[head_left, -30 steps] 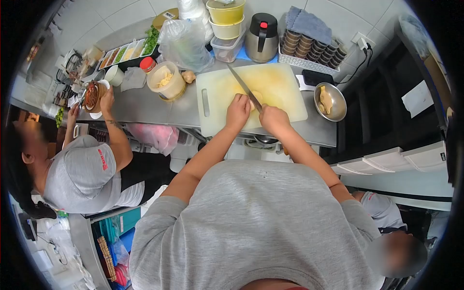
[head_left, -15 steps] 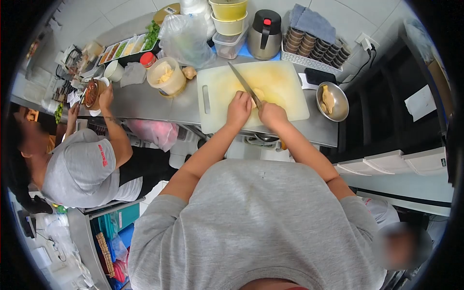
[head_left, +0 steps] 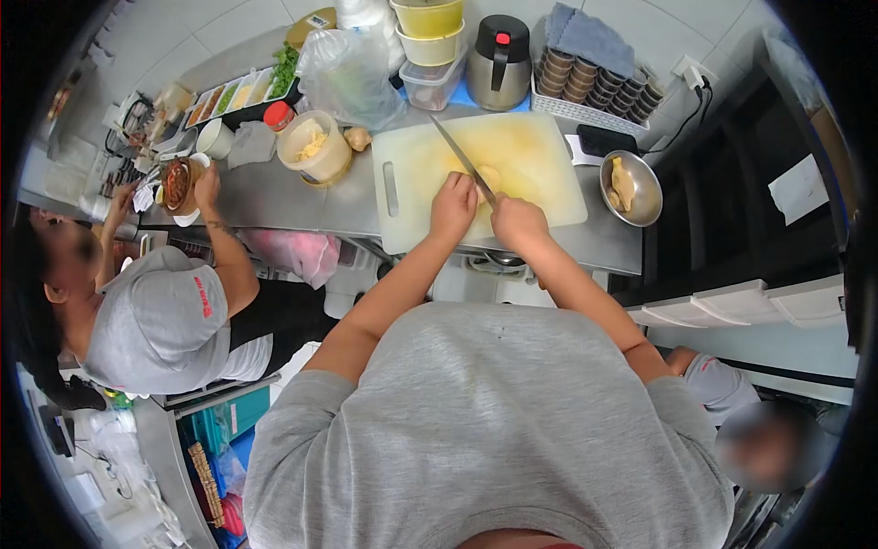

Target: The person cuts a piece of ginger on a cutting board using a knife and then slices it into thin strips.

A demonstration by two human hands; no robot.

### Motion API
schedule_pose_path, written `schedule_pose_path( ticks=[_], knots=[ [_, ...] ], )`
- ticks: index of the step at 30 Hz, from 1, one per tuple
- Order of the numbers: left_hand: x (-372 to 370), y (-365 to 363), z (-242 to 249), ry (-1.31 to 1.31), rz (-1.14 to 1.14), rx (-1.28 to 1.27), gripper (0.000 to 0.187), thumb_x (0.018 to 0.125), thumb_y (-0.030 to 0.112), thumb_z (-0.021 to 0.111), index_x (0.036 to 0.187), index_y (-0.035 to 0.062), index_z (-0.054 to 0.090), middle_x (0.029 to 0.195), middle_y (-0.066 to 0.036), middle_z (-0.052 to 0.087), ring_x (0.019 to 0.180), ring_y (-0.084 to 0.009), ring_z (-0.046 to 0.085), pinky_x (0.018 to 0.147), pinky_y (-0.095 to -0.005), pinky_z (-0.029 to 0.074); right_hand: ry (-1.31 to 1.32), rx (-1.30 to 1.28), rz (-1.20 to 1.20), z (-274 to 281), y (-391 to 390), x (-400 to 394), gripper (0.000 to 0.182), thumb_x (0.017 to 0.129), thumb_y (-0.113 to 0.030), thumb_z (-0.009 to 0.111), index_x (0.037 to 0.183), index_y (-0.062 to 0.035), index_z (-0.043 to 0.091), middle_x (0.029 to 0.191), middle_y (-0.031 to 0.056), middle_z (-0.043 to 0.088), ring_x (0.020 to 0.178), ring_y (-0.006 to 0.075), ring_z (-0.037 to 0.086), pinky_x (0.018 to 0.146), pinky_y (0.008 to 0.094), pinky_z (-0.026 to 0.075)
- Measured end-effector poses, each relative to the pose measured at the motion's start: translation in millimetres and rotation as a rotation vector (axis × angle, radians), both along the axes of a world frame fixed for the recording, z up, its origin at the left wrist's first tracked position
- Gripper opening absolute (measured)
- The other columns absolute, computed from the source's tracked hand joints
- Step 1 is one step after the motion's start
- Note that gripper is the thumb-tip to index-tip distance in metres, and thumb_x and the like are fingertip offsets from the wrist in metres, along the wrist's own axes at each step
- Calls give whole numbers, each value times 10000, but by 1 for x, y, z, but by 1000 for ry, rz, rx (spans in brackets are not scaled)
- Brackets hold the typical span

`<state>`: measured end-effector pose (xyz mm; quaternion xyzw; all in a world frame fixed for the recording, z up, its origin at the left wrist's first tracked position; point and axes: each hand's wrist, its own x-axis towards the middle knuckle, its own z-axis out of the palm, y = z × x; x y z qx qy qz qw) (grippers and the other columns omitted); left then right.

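Observation:
A long kitchen knife point(head_left: 455, 151) lies slantwise over the pale cutting board point(head_left: 540, 206), its tip toward the far edge. My right hand point(head_left: 519, 222) is closed around its handle at the near side of the board. Under the blade is a pale yellow piece of food point(head_left: 489, 175) that looks like peeled ginger. My left hand point(head_left: 454, 206) presses its bent fingers on this piece, just left of the blade; its fingertips are partly hidden. To the right of the board, a steel bowl point(head_left: 647, 203) holds a larger yellow piece point(head_left: 621, 183).
Left of the board stand a tub of cut pale yellow pieces point(head_left: 314, 146) and a brown knob point(head_left: 358, 138). A steel jug point(head_left: 498, 69), stacked tubs point(head_left: 430, 41) and a white basket point(head_left: 590, 116) line the wall. A co-worker point(head_left: 174, 320) holds a brown bowl point(head_left: 178, 183) at left.
My hands and the knife hold almost the same position. The co-worker on the left has moved a hand away from the brown bowl's contents; the person at lower right has shifted slightly.

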<state>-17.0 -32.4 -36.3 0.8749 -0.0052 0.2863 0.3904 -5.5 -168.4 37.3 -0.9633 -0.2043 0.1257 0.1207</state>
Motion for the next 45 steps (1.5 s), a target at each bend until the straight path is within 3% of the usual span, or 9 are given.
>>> schedule_pose_path(
  ticks=[9, 18, 21, 27, 35, 45],
  knots=[
    [0, 1, -1, 0, -11, -5, 83, 831, 93, 566, 906, 56, 570, 892, -135, 551, 758, -355, 578, 642, -427, 479, -39, 29, 27, -24, 13, 22, 234, 839, -136, 459, 938, -21, 638, 907, 196, 676, 837, 336, 665, 733, 436, 519],
    [-1, 2, -4, -12, 2, 34, 87, 839, 96, 554, 916, 60, 570, 898, -138, 553, 782, -354, 580, 652, -432, 479, -16, 17, -21, 10, -2, -2, 243, 846, -161, 467, 955, -21, 634, 882, 199, 675, 828, 351, 660, 738, 436, 517],
    [-1, 2, -3, 17, 1, 22, 90, 839, 92, 553, 922, 59, 569, 897, -137, 552, 787, -352, 577, 655, -431, 478, -51, 51, 24, 10, -8, -5, 254, 855, -185, 450, 917, -4, 616, 806, 240, 659, 768, 381, 655, 724, 467, 513],
    [-2, 2, -2, -30, 7, 20, 92, 836, 86, 557, 923, 57, 572, 892, -135, 552, 776, -351, 575, 652, -431, 475, -56, 45, 21, 3, -8, -6, 236, 844, -167, 456, 907, -1, 613, 791, 239, 656, 757, 382, 654, 711, 474, 514],
    [0, 2, -2, -14, 3, 9, 90, 828, 74, 564, 915, 58, 580, 882, -134, 561, 773, -350, 578, 655, -429, 481, -33, 43, 17, -25, 0, 6, 223, 842, -161, 460, 905, -12, 613, 810, 231, 659, 772, 375, 656, 713, 468, 514],
    [-2, 3, -2, -28, 7, 22, 81, 832, 96, 561, 906, 65, 568, 886, -137, 556, 770, -358, 577, 647, -432, 478, -33, 43, -27, -9, 5, 13, 252, 854, -204, 471, 935, -17, 619, 846, 227, 663, 793, 366, 658, 728, 460, 516]
  ],
)
